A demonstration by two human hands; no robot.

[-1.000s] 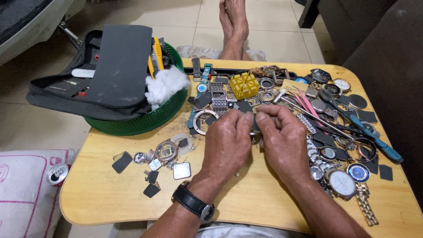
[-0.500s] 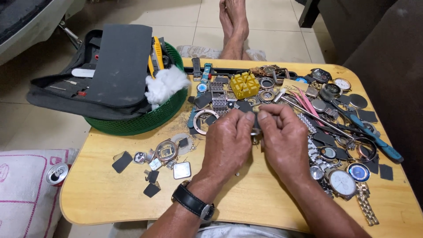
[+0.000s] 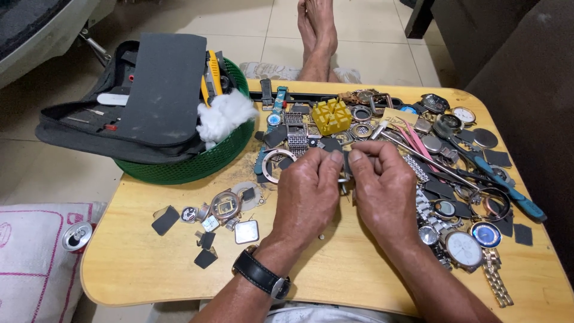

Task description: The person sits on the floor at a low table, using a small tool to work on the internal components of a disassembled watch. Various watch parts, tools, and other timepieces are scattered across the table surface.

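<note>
My left hand (image 3: 308,197), with a black-strapped wristwatch (image 3: 261,276) on its wrist, and my right hand (image 3: 382,191) meet over the middle of a small wooden table (image 3: 143,269). Both pinch one small metal watch part (image 3: 345,177) between fingertips; most of it is hidden by my fingers. A round metal bezel ring (image 3: 272,164) lies just left of my left hand. A row of watches with metal bands (image 3: 463,248) lies right of my right hand.
A green mesh basket (image 3: 197,161) at the table's back left holds an open dark tool case (image 3: 149,96) and white cotton (image 3: 224,116). A yellow block (image 3: 330,116), watch cases, dark square pads (image 3: 165,220) and blue-handled pliers (image 3: 508,191) litter the table. Bare feet (image 3: 317,36) rest beyond it; a can (image 3: 76,235) stands left.
</note>
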